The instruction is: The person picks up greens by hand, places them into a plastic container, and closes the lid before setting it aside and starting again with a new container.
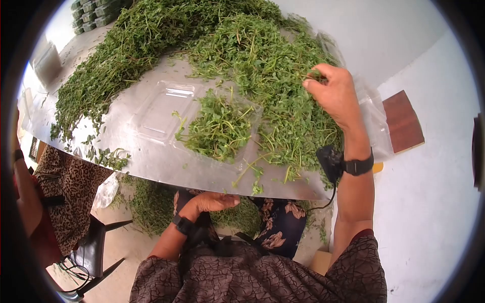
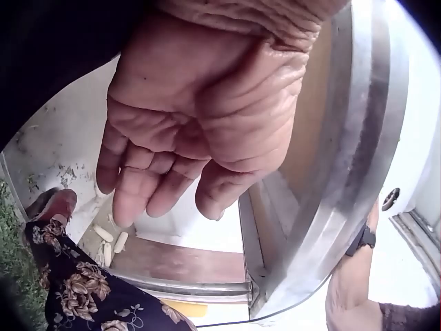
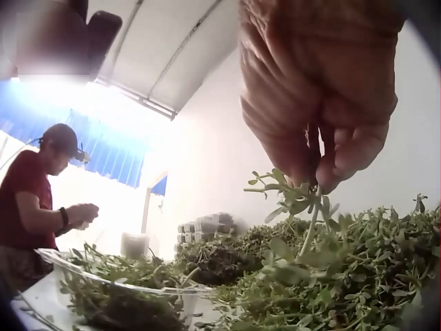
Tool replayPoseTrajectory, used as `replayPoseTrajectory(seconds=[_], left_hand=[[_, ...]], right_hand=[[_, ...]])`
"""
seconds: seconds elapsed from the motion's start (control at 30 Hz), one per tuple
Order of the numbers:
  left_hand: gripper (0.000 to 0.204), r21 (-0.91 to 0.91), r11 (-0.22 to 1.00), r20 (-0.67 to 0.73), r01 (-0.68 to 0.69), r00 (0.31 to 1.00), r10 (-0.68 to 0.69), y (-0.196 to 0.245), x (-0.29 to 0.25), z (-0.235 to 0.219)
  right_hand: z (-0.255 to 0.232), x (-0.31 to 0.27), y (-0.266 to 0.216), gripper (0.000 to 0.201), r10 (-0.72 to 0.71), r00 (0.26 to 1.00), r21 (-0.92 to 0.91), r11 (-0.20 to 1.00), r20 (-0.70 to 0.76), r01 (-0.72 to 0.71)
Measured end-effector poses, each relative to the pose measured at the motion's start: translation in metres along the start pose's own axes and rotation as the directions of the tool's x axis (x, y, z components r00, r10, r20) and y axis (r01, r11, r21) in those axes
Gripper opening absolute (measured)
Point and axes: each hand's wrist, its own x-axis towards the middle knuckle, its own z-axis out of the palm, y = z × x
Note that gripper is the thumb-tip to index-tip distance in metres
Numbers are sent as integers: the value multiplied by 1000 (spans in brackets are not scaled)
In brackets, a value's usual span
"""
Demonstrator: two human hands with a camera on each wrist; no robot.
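Note:
Over the right side of a heap of leafy green stems (image 1: pixel 273 60), my right hand (image 1: pixel 333 93) pinches a small green sprig (image 3: pixel 298 200) between thumb and fingertips. The sprig hangs just above the heap in the right wrist view. A clear plastic clamshell box lies opened near the table's front edge, its lid (image 1: pixel 164 113) flat on the left. Loose greens (image 1: pixel 220 126) fill its other half, some stems poking past the rim (image 3: pixel 110 274). My left hand (image 1: pixel 214 202) rests low by the table's front edge, palm showing, fingers loosely bent, holding nothing (image 2: pixel 200 117).
The metal table (image 1: pixel 177 174) has a curved front edge. Stacked filled boxes (image 1: pixel 93 12) stand at the back left. Another person (image 3: pixel 34 200) is on the left. A white wall (image 1: pixel 419 212) closes the right side; more greens (image 1: pixel 151 207) lie below the table.

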Motion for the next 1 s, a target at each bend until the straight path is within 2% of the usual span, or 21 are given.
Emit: replayPoseTrajectory(seconds=[0.03, 0.07, 0.1, 0.13, 0.17, 0.23, 0.27, 0.3, 0.37, 0.4, 0.43, 0.5, 0.53, 0.63, 0.67, 0.7, 0.77, 0.8, 0.83, 0.9, 1.0], left_hand=[[37, -213, 975, -20, -69, 998, 66, -3, 2, 0], [37, -212, 975, -14, -64, 998, 63, -6, 5, -1], [38, 2, 999, -68, -43, 997, 43, 9, 3, 4], [40, 214, 977, -124, -8, 992, 35, 24, 0, 11], [40, 215, 977, -122, -1, 992, 28, 35, -4, 17], [31, 485, 875, -230, -1, 965, 128, 60, -16, 31], [28, 634, 772, -231, -44, 942, 243, 80, -24, 40], [28, 630, 776, -231, -34, 945, 230, 85, -29, 44], [24, 769, 637, -267, 51, 931, 248, 95, -37, 48], [23, 799, 601, -238, 19, 928, 287, 104, -42, 53], [23, 800, 600, -240, 26, 929, 280, 107, -45, 56], [21, 843, 506, -119, -182, 854, 506, 108, -50, 64], [19, 855, 485, -113, -184, 846, 520, 111, -54, 69], [17, 822, 515, -118, -242, 813, 570, 120, -64, 81], [14, 810, 529, -138, -252, 795, 591, 119, -66, 81], [14, 811, 530, -142, -248, 795, 589, 117, -68, 80], [14, 819, 557, -246, -141, 790, 561, 109, -72, 74], [12, 864, 478, -214, -160, 742, 635, 103, -72, 70], [12, 864, 477, -215, -159, 741, 637, 99, -74, 67], [11, 877, 476, -284, -62, 733, 618, 93, -77, 65], [10, 891, 449, -282, -59, 704, 652, 79, -76, 57]], right_hand=[[-7, -5, -2, 14, 135, 990, 92, 986, 37, -138], [-7, -10, 6, 16, 159, 984, 105, 980, 82, -167], [-8, -14, 9, 16, 167, 983, 104, 979, 81, -175], [-8, -19, 10, 19, 174, 978, -28, 985, 112, -172], [-7, -23, 12, 21, 184, 972, -157, 974, 144, -162], [-2, -30, 18, 22, 153, 980, -157, 979, 129, -132], [1, -34, 21, 22, 118, 986, -161, 982, 119, -98], [4, -39, 21, 23, 85, 990, -163, 984, 109, -67], [10, -44, 13, 22, 87, 988, -179, 982, 124, -64], [12, -46, 10, 21, 80, 988, -203, 978, 135, -51], [14, -46, 12, 21, 83, 987, -196, 979, 136, -56], [25, -44, 22, 14, 32, 972, -332, 942, 233, 48], [31, -43, 28, 8, -31, 981, -377, 921, 191, 103], [24, -44, 30, 10, -109, 991, -243, 962, 81, 126], [16, -46, 27, 17, -51, 996, -176, 982, 70, 63], [9, -48, 21, 17, -52, 996, -172, 983, 71, 64], [-2, -54, 12, 24, 64, 996, -103, 993, 62, -57], [-6, -56, 9, 27, 152, 974, -94, 986, 167, -138], [-7, -60, 7, 27, 149, 975, -93, 986, 166, -135], [-7, -70, 2, 31, 159, 941, -161, 980, 300, -114], [4, -82, -4, 34, 163, 946, -228, 968, 281, -99]])
